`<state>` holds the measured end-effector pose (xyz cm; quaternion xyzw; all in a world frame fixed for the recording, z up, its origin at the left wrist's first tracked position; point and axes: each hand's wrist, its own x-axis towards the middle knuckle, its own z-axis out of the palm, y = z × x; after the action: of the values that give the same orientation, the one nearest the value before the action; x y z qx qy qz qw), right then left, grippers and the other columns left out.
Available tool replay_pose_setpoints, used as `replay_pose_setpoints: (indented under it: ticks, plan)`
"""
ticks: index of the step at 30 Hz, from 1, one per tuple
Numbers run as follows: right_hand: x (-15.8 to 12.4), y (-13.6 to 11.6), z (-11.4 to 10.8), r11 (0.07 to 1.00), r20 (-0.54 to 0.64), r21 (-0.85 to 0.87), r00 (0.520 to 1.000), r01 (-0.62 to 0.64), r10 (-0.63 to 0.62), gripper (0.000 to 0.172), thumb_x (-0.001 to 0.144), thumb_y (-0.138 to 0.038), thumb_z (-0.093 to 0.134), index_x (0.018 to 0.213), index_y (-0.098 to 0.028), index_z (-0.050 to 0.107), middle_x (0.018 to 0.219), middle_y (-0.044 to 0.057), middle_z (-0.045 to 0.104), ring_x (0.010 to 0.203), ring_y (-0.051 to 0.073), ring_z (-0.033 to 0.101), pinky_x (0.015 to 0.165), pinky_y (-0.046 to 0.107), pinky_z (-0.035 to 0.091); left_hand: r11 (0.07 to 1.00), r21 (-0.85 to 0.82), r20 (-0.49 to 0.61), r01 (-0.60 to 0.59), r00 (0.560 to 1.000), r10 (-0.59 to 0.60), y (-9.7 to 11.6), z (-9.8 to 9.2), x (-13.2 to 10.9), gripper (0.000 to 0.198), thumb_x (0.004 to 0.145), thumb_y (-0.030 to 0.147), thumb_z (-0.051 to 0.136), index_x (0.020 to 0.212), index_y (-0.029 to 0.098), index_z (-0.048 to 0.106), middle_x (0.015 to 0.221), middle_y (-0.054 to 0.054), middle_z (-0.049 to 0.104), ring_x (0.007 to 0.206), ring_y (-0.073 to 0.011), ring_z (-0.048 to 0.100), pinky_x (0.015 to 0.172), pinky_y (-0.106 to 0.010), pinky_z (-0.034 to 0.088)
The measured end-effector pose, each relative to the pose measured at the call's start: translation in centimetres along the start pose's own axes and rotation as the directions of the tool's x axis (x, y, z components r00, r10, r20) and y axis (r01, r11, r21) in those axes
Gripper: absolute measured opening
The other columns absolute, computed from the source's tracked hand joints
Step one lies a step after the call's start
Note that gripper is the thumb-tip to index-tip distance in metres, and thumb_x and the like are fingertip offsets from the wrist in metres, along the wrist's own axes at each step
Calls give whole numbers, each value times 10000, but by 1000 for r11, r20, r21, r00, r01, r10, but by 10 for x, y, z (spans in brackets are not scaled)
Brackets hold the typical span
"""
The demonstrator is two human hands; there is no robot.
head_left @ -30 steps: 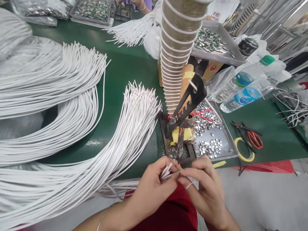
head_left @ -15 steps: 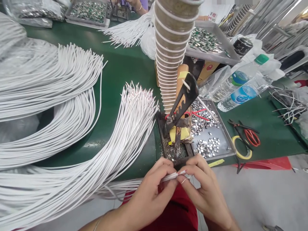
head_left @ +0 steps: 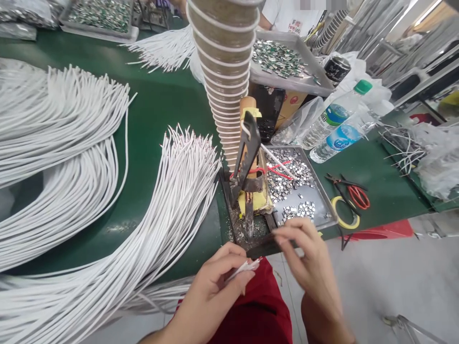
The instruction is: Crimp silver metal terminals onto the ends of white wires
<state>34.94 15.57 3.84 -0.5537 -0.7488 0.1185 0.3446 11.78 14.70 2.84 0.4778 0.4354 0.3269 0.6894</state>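
Observation:
My left hand (head_left: pixel 215 282) is closed on a small bunch of white wire ends (head_left: pixel 244 268), held over my red lap just off the table's front edge. My right hand (head_left: pixel 304 260) has come away from the bunch and hovers by the front edge of the metal tray (head_left: pixel 328 210) of small silver clips (head_left: pixel 299 210). Its thumb and forefinger are pinched together; what they hold is too small to make out. A hand-lever press (head_left: pixel 247 181) stands on a dark base just ahead of both hands.
Long bundles of white wires (head_left: pixel 143 239) fan across the green table (head_left: pixel 161 105) to the left. A tall stack of paper cups (head_left: pixel 225 81) rises behind the press. Water bottles (head_left: pixel 337 124), red-handled scissors (head_left: pixel 353 193) and a yellow tape roll (head_left: pixel 344 215) lie right. Another person sits across.
My right hand has let go of the wire bunch and moved right and up toward the clip tray. The left hand keeps the bunch. The view has shifted right.

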Motion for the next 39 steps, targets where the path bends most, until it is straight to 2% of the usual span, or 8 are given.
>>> replay_pose_setpoints:
  ticks: [4, 9, 16, 20, 24, 27, 31, 39]
  plan:
    - [9, 47, -3, 954, -83, -241, 983, -177, 162, 162, 1048, -346, 614, 1036, -237, 734, 1022, 89, 695, 997, 278, 679, 876, 430, 552, 999, -32, -48, -27, 999, 26, -1, 0, -2, 129, 974, 193, 677, 911, 237, 780, 913, -12, 641, 818, -171, 589, 765, -239, 464]
    - [12, 72, 3, 946, -17, -235, 974, -222, 224, 249, 1031, -445, 619, 1008, -227, 738, 1037, 108, 721, 994, 299, 688, 894, 462, 556, 999, -17, -76, -36, 996, 35, -1, 1, -1, 127, 965, 193, 683, 863, 236, 746, 916, -11, 640, 843, -178, 594, 790, -246, 455]
    - [10, 46, 5, 978, -70, -95, 981, -186, 180, 94, 1049, -241, 569, 1024, -249, 659, 1034, 64, 759, 959, 231, 717, 838, 367, 566, 1000, -2, -96, 22, 995, -23, 5, 1, 4, 164, 934, 271, 700, 780, 214, 704, 828, 0, 608, 733, -171, 529, 702, -270, 408]
    - [-3, 19, 10, 988, -87, 131, 992, -80, 92, 192, 1041, -140, 589, 1144, -281, 668, 995, 18, 742, 911, 180, 695, 817, 304, 562, 999, 22, -119, 35, 992, -32, 9, 1, 7, 188, 946, 253, 674, 761, 220, 663, 780, 17, 587, 678, -162, 460, 657, -279, 364]
    - [-13, -4, 17, 974, -52, 227, 998, -18, 31, 247, 1006, -76, 614, 1161, -267, 645, 960, 4, 725, 834, 157, 675, 764, 284, 554, 1000, -21, -129, -12, 992, 10, 12, 1, 11, 194, 953, 230, 661, 761, 223, 631, 810, 24, 563, 706, -161, 458, 675, -280, 368]
    - [-15, -13, 21, 969, -16, 233, 997, 81, -79, 267, 983, -22, 613, 1122, -247, 646, 1022, 26, 737, 902, 166, 703, 842, 322, 564, 998, -66, -127, -22, 992, 13, 14, 2, 12, 183, 946, 234, 668, 770, 217, 621, 878, 13, 593, 738, -159, 476, 705, -279, 382]
    - [-15, -18, 23, 970, -36, 190, 988, 153, -149, 302, 957, 11, 636, 1144, -224, 669, 1059, 54, 734, 914, 175, 691, 809, 327, 566, 987, -157, -81, 27, 996, -41, 16, 4, 11, 181, 948, 259, 675, 786, 210, 613, 890, 1, 643, 755, -162, 498, 746, -288, 414]
    - [-16, -22, 21, 970, -13, 165, 984, 178, -178, 335, 953, -5, 645, 1198, -230, 689, 1051, 63, 716, 886, 194, 667, 765, 355, 583, 965, -254, -86, 62, 993, -86, 21, 4, 13, 193, 870, 236, 762, 767, 197, 604, 850, 14, 650, 739, -143, 523, 730, -262, 427]
